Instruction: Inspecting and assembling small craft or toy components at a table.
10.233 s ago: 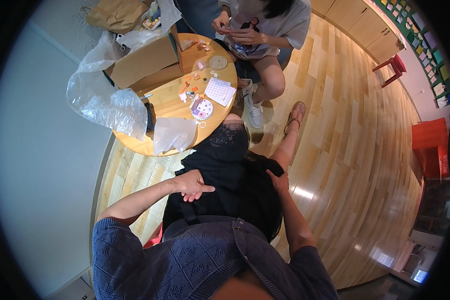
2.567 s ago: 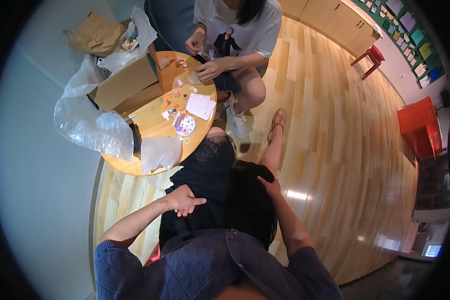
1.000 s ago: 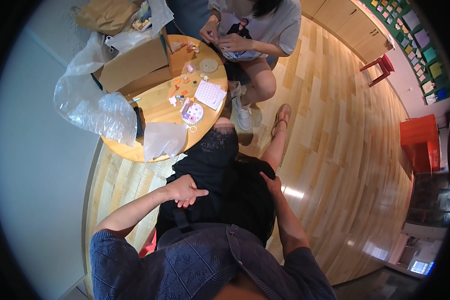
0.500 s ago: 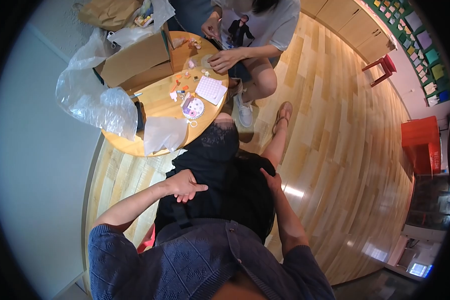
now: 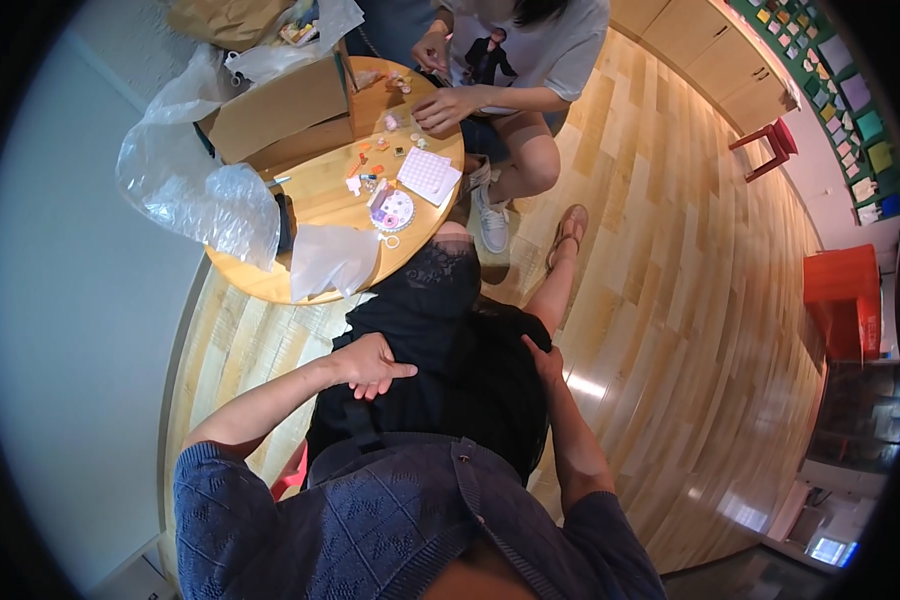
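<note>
My left hand [image 5: 373, 366] rests on the black skirt [image 5: 440, 370] over my lap. Its fingers curl loosely and the thumb points to the right, apart from them; nothing shows in it. At the right side of the skirt lies my right hand [image 5: 544, 360], its thumb or a finger stretched over the cloth while the other fingers are partly hidden. Both hands are away from the round wooden table [image 5: 315, 210]. On its near edge is a translucent white plastic bag [image 5: 332, 262], beside a round white decorated piece [image 5: 392, 211] with a ring.
Across the table, a seated person's hands [image 5: 448, 108] work among small colourful pieces. A pink-and-white checked sheet [image 5: 429, 174] lies nearby. Left on the table are a cardboard box [image 5: 285, 110] and clear plastic wrap [image 5: 205, 190]. A red stool [image 5: 767, 148] stands far right.
The view has shifted a little, so the table sits slightly higher and further right. My two hands keep their places on the skirt.
</note>
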Motion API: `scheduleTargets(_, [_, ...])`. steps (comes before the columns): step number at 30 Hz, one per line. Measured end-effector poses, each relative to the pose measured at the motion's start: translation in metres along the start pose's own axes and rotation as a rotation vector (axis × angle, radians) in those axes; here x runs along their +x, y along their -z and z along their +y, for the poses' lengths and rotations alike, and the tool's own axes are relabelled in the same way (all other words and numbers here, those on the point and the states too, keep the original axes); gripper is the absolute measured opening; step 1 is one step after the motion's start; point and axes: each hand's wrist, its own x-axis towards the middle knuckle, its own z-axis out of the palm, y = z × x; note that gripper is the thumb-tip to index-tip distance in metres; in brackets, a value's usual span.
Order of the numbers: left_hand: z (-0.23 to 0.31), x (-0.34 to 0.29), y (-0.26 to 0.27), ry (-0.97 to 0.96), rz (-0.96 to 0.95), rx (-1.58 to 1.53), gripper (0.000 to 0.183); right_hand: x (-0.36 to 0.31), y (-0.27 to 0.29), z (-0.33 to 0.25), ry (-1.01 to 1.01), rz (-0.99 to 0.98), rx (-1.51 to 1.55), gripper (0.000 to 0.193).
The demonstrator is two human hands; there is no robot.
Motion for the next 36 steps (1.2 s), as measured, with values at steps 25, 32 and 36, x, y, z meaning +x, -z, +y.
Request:
scheduleTargets(25, [-0.002, 0.003, 0.001, -0.008, -0.004, 0.009, 0.060, 0.005, -0.003, 0.006, 0.013, 0.039, -0.026, 0.085])
scheduleTargets(32, [-0.003, 0.002, 0.000, -0.021, -0.001, -0.007, 0.060, 0.006, -0.003, 0.008, 0.016, 0.059, -0.033, 0.083])
scheduleTargets(36, [-0.006, 0.003, 0.000, -0.027, -0.002, -0.010, 0.060, 0.001, -0.002, 0.002, 0.016, 0.052, -0.039, 0.082])
